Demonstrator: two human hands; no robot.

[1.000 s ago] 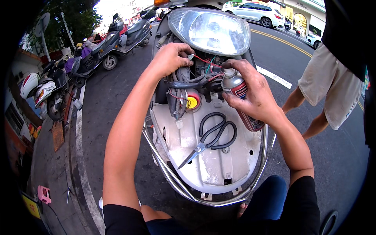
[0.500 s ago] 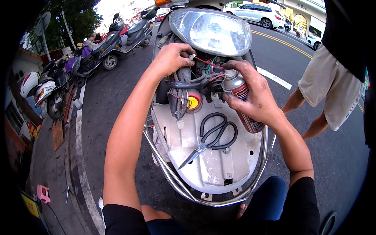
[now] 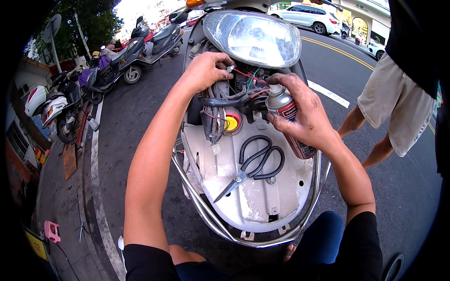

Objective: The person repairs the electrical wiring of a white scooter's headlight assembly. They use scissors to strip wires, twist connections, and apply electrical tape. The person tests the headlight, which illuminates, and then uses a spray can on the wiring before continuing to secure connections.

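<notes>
Hardly anything has moved since a second ago; both hands and what they hold keep almost the same places. Clamped around a silver-topped, dark red spray can (image 3: pixel 288 112), the right hand (image 3: pixel 309 110) has its index finger at the can's top, which tilts toward the left hand (image 3: pixel 209 70). That left hand has its thumb and fingers together on a small pale connector (image 3: pixel 230 68). Red wires (image 3: pixel 246 74) run from it toward the right hand.

Between and below the hands are the exposed wiring (image 3: pixel 217 93) and a yellow cap (image 3: pixel 230 123). Below the left hand hangs a white plug (image 3: pixel 216 149). Black-handled scissors (image 3: pixel 240 176) lie below both hands on the scooter's pale panel (image 3: pixel 253 201), their blades pointing down-left. Above the hands sits the headlight (image 3: pixel 258 37).

Farther out, another person in beige shorts (image 3: pixel 398 103) stands right of the right hand, and parked scooters (image 3: pixel 112 65) line the street beyond the left hand.
</notes>
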